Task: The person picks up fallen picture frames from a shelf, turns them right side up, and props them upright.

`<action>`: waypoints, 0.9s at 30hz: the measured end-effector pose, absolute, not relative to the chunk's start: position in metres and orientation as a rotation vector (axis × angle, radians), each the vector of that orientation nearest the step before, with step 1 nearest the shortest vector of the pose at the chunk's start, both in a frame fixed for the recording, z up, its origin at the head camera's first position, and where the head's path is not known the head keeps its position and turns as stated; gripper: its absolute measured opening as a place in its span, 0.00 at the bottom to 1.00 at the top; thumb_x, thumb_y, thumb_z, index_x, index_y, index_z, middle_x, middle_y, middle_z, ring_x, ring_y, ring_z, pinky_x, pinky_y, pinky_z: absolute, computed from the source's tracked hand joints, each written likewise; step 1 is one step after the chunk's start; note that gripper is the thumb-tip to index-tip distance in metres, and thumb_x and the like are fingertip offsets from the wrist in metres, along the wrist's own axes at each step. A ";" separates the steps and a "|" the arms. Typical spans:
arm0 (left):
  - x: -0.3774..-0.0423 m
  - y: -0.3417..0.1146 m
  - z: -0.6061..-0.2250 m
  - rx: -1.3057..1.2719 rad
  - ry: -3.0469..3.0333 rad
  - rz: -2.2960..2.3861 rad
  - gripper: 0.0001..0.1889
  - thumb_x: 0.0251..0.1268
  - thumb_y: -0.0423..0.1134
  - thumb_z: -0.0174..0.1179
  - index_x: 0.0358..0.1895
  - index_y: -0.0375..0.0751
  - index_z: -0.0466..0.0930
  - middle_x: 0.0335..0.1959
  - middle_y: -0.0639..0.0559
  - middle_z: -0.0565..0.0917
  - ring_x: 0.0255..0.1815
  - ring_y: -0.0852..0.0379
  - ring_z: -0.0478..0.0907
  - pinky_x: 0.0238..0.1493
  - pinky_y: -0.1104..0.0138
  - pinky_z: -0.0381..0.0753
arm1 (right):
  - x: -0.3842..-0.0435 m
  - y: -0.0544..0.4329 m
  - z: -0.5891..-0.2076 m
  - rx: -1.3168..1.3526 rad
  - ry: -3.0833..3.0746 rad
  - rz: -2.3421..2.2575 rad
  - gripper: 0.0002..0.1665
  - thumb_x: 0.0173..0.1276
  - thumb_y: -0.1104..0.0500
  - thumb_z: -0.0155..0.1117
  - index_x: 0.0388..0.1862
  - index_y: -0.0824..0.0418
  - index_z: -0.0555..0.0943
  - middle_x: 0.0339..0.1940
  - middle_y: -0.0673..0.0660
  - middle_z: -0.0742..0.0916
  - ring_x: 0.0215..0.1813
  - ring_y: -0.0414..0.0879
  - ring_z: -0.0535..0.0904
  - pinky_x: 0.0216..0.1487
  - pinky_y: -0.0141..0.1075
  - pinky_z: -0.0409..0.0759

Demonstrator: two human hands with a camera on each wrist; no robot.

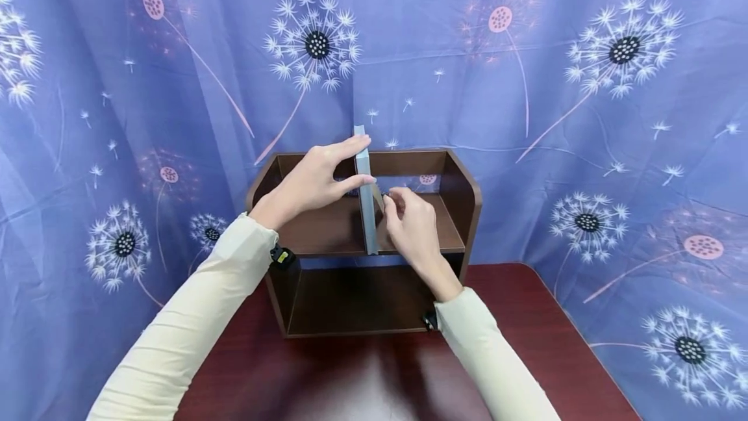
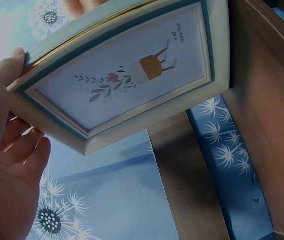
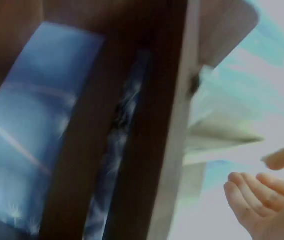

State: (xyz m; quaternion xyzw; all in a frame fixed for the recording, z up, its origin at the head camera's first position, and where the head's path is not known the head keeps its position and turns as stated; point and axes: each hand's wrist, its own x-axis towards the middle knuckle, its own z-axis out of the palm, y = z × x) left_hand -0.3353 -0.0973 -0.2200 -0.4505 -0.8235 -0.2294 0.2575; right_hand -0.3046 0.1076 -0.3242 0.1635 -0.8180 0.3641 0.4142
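Holds a pale picture frame [image 2: 127, 80] by its top edge with the left hand [image 1: 312, 180], laying thumb and index finger across it. Stands upright, edge-on in the head view, on the upper level of a brown shelf unit [image 1: 315, 232]. Bends the fingers of the right hand [image 1: 412, 218] beside the thin prop [image 3: 219, 136] slanting from the frame's back; cannot tell whether pinching it. Hangs behind: blue dandelion-print curtain [image 1: 222, 31].
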 end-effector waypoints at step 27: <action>-0.341 -0.043 -0.214 -1.298 -2.335 -0.684 0.35 0.75 0.50 0.66 0.79 0.41 0.68 0.81 0.44 0.71 0.84 0.51 0.64 0.85 0.59 0.62 | -0.334 0.143 -0.336 0.381 -2.180 0.532 0.04 0.71 0.66 0.69 0.34 0.63 0.86 0.16 0.57 0.83 0.20 0.51 0.76 0.30 0.52 0.82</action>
